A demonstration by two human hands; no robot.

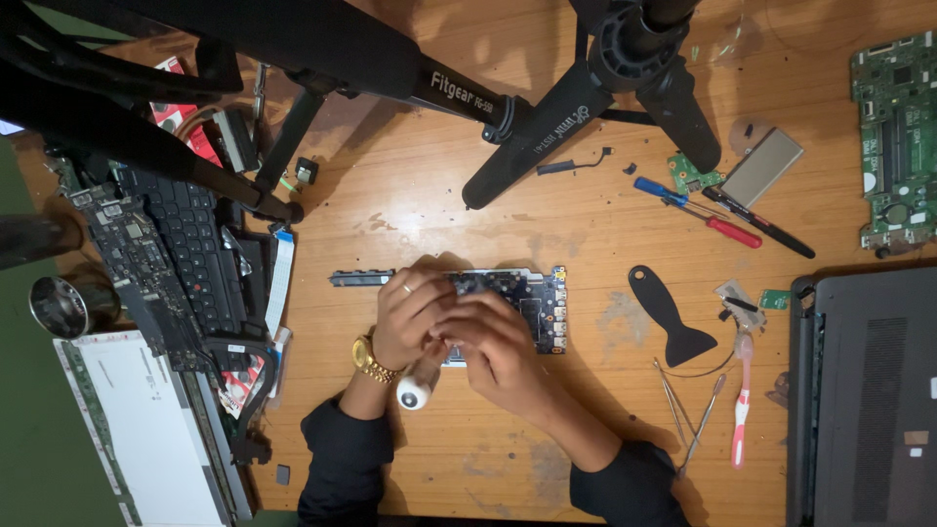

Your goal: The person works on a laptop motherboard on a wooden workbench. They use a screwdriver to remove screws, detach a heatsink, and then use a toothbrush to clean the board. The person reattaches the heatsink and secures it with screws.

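A dark blue laptop circuit board [532, 298] lies flat on the wooden table [439, 205] in front of me. My left hand [408, 314], with a ring and a gold watch, grips a small white bottle or tube [414, 392] whose round end points toward me. My right hand [493, 342] rests over the board's near edge, fingers curled and touching the left hand. What lies under the fingers is hidden. A thin dark strip [361, 278] sticks out from the board's left side.
Black tripod legs [547, 132] cross the top. Left: a laptop keyboard [200, 249], a board, a white panel [146, 429], a metal cup [61, 304]. Right: a black plastic scraper [669, 317], tweezers [673, 405], a pink toothbrush [744, 400], screwdrivers [698, 212], a green board [893, 137], a grey laptop base [864, 390].
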